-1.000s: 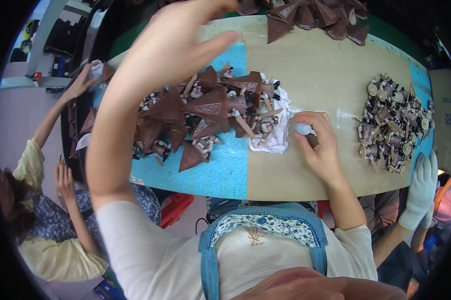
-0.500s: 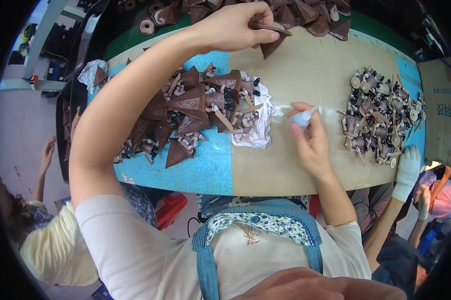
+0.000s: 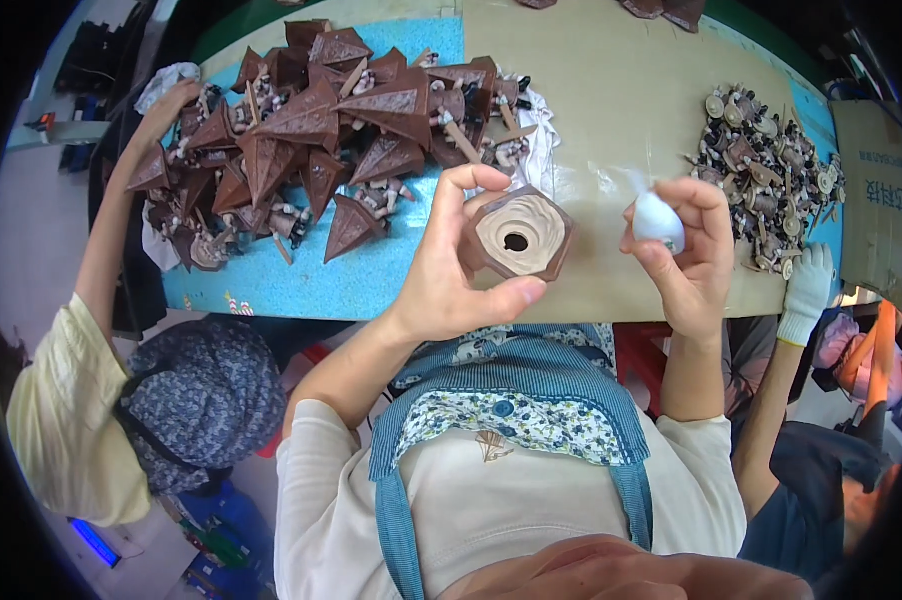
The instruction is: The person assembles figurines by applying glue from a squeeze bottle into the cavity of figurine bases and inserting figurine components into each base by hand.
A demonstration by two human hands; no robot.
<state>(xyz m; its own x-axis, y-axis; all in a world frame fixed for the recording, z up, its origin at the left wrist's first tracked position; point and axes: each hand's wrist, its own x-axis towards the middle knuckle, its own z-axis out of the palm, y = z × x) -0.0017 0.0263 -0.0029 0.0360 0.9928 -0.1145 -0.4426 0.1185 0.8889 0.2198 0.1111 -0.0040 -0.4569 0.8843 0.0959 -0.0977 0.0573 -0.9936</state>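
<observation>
In my left hand [image 3: 433,272] is a brown cone-shaped roof piece [image 3: 539,228], fingers and thumb around its six-sided rim. Its hollow underside faces me, showing a beige inner wall and a dark hole in the middle. Opposite it, my right hand [image 3: 699,262] grips a small white squeeze bottle [image 3: 658,224] with a thin nozzle pointing up and away. Piece and bottle are held apart above the near part of the table. Left of my left hand lies a pile of figurines topped with brown cone roofs [image 3: 301,130].
A white cloth [image 3: 539,140] lies beneath the pile's right end. Many small figurines [image 3: 761,170] crowd the table's right side. A co-worker's bare hand [image 3: 171,105] touches the pile's left end; another person's gloved hand [image 3: 809,290] rests at the right edge. More brown pieces [image 3: 683,12] lie at the far edge.
My left hand has come back from the far edge with the brown roof piece, its hollow side now turned toward me. My right hand has shifted slightly right with the bottle. The view has tilted.
</observation>
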